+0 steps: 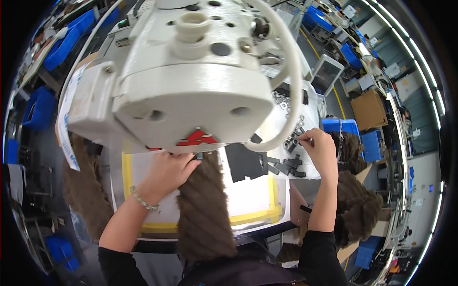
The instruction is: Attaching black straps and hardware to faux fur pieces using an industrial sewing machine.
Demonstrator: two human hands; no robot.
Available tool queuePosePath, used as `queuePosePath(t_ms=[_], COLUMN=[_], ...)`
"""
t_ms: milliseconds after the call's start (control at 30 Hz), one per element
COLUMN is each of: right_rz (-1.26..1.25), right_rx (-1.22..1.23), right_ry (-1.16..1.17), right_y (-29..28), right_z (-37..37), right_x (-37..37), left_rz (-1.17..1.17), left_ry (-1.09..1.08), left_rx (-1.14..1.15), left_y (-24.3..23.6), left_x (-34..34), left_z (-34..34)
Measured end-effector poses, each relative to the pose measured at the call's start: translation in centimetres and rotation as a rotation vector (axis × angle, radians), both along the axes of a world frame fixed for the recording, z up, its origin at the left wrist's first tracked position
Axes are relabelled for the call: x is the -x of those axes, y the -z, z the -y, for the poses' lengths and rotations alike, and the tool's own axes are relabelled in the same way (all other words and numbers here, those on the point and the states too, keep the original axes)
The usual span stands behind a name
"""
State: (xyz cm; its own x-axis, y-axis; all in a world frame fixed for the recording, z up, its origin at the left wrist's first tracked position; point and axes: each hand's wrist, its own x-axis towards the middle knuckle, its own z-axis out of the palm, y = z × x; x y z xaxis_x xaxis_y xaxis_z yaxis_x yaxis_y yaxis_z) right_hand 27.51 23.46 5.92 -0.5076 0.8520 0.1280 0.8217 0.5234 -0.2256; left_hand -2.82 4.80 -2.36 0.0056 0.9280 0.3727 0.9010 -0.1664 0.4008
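A long strip of brown fur (202,209) runs from under the white sewing machine head (191,95) over the table's front edge to my body. My left hand (172,168) grips the strip's far end, with its thumb beside a small dark tab (198,156). The machine head hides part of those fingers. My right hand (317,143) is raised over the small metal rings (292,143), its thumb and index finger pinched together. What lies in that pinch is too small to make out. Below it lie several short black straps (290,166).
A black flat sheet (244,162) lies on the white tabletop, bordered by yellow tape (257,216). More brown fur hangs at the left (86,190) and is heaped at the right (358,205). A blue bin (342,127) stands beyond my right hand.
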Motion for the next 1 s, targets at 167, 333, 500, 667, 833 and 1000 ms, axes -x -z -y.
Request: queuePosePath(t_ms=[167,333,500,667,833,1000], right_rz=[-0.229,-0.226,-0.199,-0.05,-0.062,-0.608], right_rx=[0.134,0.076,0.097,-0.05,-0.163,0.135], right_ry=[-0.016,-0.009,-0.044,-0.073,-0.066,-0.195], right_y=[2.1,2.8,4.1,4.4,4.2,3.4], right_z=[-0.3,0.0,-0.2,-0.2,0.2,4.6], right_x=[-1.4,-1.5,-1.7,-0.6,-0.2,4.3], left_rz=[-0.03,-0.006,-0.013,-0.017,-0.017,-0.014], left_ry=[0.009,-0.005,0.002,-0.003,-0.019,-0.047], left_rx=[0.003,0.063,0.031,0.061,0.026,0.055], left_y=[-0.5,-0.7,-1.0,-1.1,-1.0,-0.2], left_x=[0.1,0.0,-0.1,-0.1,-0.2,0.1], left_z=[-0.1,0.1,0.1,0.1,-0.1,0.1])
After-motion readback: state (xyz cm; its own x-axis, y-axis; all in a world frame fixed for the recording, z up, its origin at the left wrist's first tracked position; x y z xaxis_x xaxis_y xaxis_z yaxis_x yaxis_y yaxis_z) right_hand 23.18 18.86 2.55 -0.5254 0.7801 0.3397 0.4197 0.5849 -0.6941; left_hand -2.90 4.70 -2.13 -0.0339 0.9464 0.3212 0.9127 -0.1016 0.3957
